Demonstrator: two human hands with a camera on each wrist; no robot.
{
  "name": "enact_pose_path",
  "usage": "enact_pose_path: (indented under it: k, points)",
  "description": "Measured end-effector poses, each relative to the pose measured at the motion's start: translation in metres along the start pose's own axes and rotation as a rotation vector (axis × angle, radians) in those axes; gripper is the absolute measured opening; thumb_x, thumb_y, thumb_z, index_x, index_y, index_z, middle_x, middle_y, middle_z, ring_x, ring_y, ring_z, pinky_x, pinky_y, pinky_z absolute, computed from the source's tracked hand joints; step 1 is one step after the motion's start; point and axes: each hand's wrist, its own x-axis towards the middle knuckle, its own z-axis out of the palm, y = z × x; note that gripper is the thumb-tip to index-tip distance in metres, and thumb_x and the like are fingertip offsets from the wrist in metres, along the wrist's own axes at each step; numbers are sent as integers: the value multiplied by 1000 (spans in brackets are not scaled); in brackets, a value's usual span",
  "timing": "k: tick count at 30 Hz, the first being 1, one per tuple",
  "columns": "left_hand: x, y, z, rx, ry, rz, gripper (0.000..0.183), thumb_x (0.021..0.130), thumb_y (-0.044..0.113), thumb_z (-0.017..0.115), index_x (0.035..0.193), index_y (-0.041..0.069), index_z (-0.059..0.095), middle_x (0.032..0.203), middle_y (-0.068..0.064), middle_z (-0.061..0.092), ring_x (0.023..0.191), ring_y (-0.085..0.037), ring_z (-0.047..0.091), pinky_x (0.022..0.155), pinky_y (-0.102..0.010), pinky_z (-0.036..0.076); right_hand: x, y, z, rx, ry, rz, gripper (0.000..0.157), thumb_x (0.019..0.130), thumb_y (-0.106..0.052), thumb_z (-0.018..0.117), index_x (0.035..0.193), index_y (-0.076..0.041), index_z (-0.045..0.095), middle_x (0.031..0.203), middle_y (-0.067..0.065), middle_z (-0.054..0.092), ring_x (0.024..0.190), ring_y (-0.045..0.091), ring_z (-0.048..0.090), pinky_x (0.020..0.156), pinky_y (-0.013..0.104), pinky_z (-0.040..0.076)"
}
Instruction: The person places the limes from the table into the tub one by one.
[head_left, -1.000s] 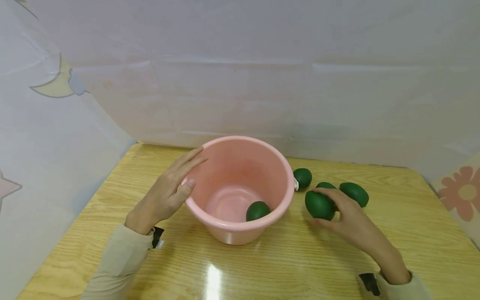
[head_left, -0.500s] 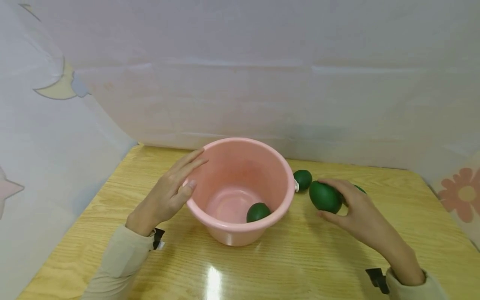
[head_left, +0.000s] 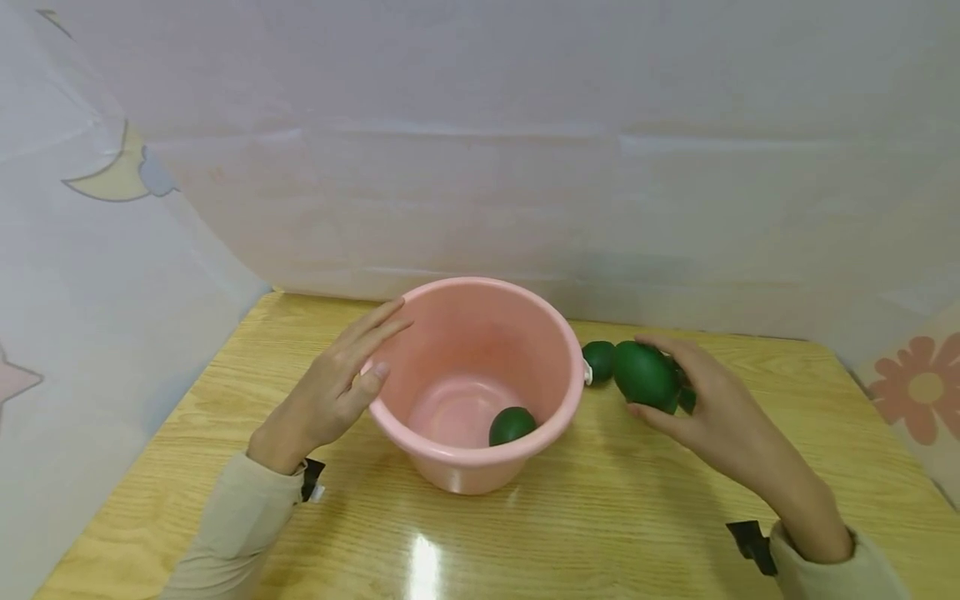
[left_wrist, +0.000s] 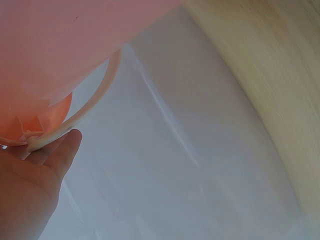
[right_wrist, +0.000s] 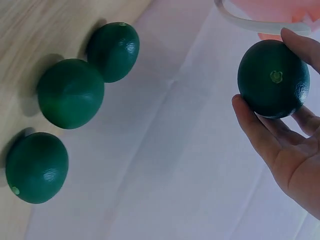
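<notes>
My right hand [head_left: 712, 408] holds a dark green, glossy avocado [head_left: 645, 377] between thumb and fingers, to the right of the pink bucket [head_left: 457, 475]. In the right wrist view, the held avocado [right_wrist: 274, 78] shows its stem scar, close to the bucket's pale handle [right_wrist: 260, 24]. My left hand [head_left: 322, 400] rests at the bucket's left rim with its fingers extended. The left wrist view has its fingertips by the handle [left_wrist: 100, 92], under the rim. Another avocado [head_left: 512, 426] lies inside the bucket, at the bottom near side.
On the wooden table [head_left: 600, 533], one avocado [head_left: 597, 361] sits right of the bucket. Others are mostly hidden behind my right hand; the right wrist view shows three on the table, such as the middle avocado [right_wrist: 71, 94]. A pale printed sheet [head_left: 480, 167] hangs behind the table.
My right hand has lifted the avocado from among the others and carried it up and slightly back, toward the table's far side. The left hand has stayed at the bucket rim.
</notes>
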Motion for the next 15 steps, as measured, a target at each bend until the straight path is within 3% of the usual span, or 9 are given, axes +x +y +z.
enact_pose_path:
  k: [7,15]
  points:
    - [0,-1,0,-3,5,-2,50,98,18,44,148,10,46,162,-7,31,148,-30,31,111,-62,34,8,-9,-5,24,-22,10,70,79,-19,84,141,-11,52,127,12,61,104,26,61,75,26,54]
    - [1,1,0,2,-2,4,49,100,19,44,148,10,46,162,-9,31,149,-31,31,111,-62,34,14,-14,-10,16,-4,-15,70,78,-16,84,140,-12,53,127,10,59,105,22,60,79,17,50]
